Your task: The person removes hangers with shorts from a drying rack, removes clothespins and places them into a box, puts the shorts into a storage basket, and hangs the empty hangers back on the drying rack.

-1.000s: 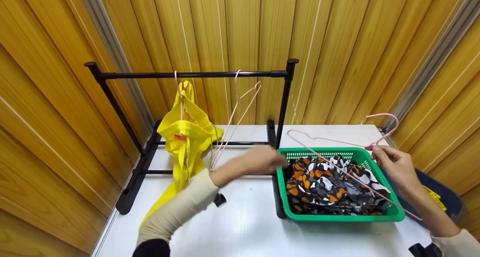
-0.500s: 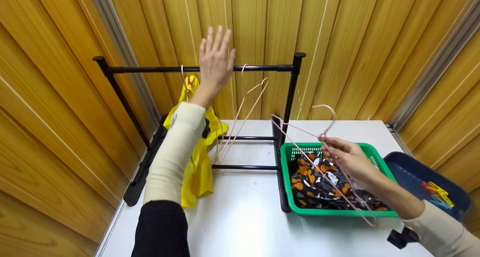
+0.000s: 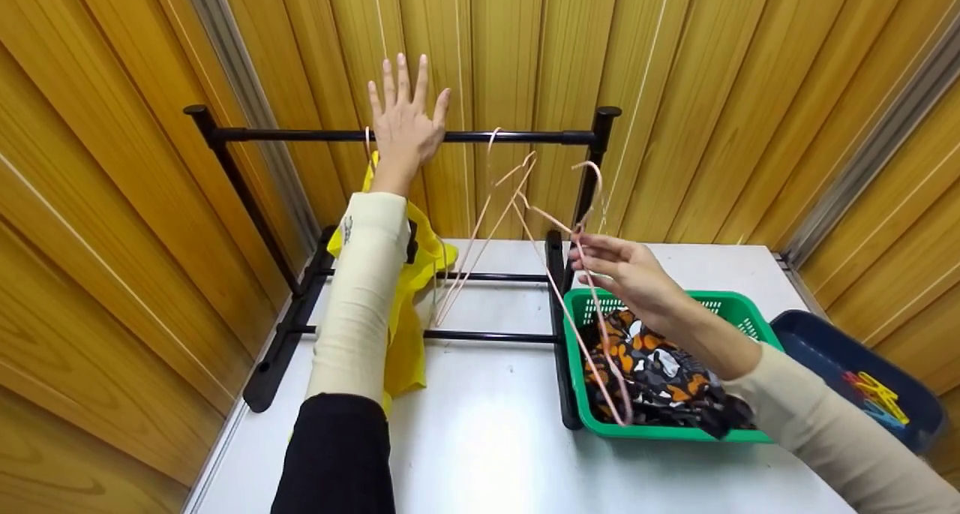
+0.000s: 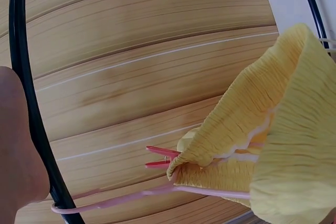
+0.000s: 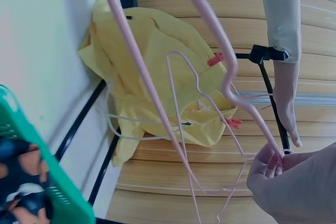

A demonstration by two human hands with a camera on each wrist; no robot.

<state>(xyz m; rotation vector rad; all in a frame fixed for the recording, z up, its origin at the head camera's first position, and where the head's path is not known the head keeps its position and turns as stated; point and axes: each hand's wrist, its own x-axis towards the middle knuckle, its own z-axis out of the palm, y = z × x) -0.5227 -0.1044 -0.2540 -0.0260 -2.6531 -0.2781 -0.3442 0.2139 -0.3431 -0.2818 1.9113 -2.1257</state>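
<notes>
My left hand [image 3: 407,124] lies over the black bar [image 3: 300,135] of a small clothes rack, fingers straight and spread. Beside and partly behind it, a yellow garment [image 4: 294,129] hangs from a pink hanger, held by red clothespins [image 4: 163,157]. My right hand [image 3: 634,274] pinches another pink wire hanger [image 3: 598,180] near the neck, its hook upward, in front of the rack's right post. Nothing hangs on this hanger. A further bare pink hanger [image 3: 492,150] hangs on the bar between my hands. In the right wrist view the held wire crosses in front of the yellow garment.
A green basket [image 3: 675,433] with a camouflage-patterned cloth [image 3: 664,364] stands right of the rack, under my right forearm. Farther right, a navy tray [image 3: 817,341] contains several coloured clothespins [image 3: 881,398]. Wood-look panels [image 3: 690,124] rise behind the white table [image 3: 480,439].
My left hand has risen from near the basket to the bar, its fingers straightening, then shifted slightly left. My right hand has carried its hanger leftward and upward from over the basket towards the rack.
</notes>
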